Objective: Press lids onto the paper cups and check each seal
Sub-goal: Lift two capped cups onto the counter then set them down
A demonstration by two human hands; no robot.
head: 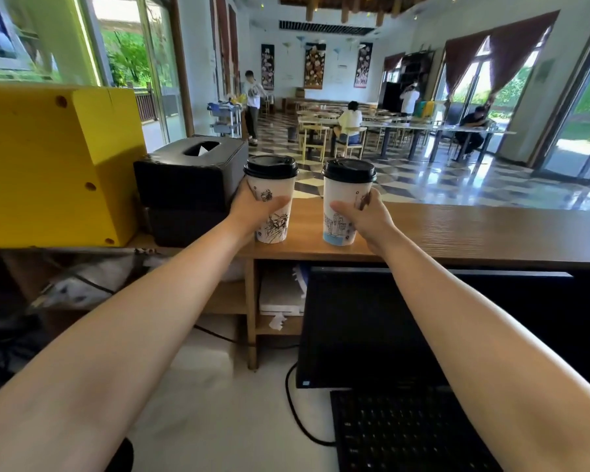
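**Paper cups, one in each hand, both standing tall**

Paper is what the two cups are made of, and both are sitting on the wooden counter (457, 229) in the middle of the frame. The left hand (258, 212) is wrapping around the left cup (272, 219), with the thumb on the front and the fingers going round the far side. The right hand (365, 216) is wrapping around the right cup (338, 212) the same way. Both hands are closed around a cup, not wide open.

Each cup is standing straight up, so its long way is running from the bottom of the frame toward the top. The cups are straight ahead of the person, at the end of two stretched-out arms. They are near each other but not touching; a strip of counter is showing between them. Each hand is as close as the other, since each is already holding its own cup.

Counting now: two cups, two black lids, two hands. The left lid (270, 166) is sitting on the left cup and the right lid (348, 171) is sitting on the right cup. Both lids are looking flat and level on their rims. No bare cup and no spare lid is showing anywhere.

So my guess is the pressing part is done, and the checking part is going on. To test a seal, a hand would need to go up to the lid above it. I cannot tell from here if the lids are snapped on tight all the way around.

A black box (191, 178) is sitting just left of the left cup, so there is little room on that side.
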